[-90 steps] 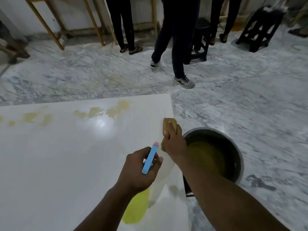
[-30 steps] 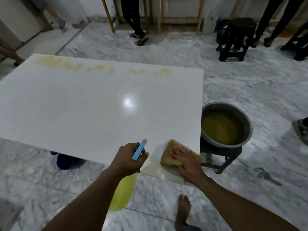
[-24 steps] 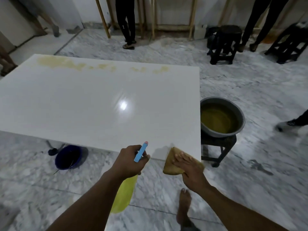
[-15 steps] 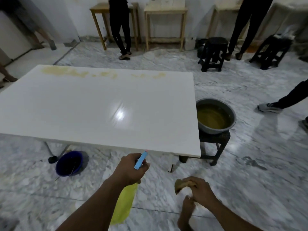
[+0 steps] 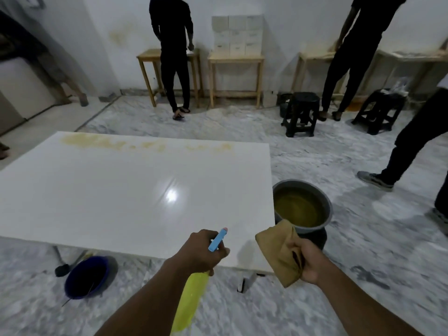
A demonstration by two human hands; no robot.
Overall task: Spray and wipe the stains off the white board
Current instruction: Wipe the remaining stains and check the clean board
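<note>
white board [image 5: 135, 190] surface open, basin [image 5: 301, 207] just beside its right edge

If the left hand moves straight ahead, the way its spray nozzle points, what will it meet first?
Probably the near edge of the white board, directly ahead of the left hand and its spray bottle. Height is unclear: if the hand is above the board, the way looks free.

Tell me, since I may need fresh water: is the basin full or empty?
Partly full: the basin holds murky yellow liquid, its surface below the rim.
</note>
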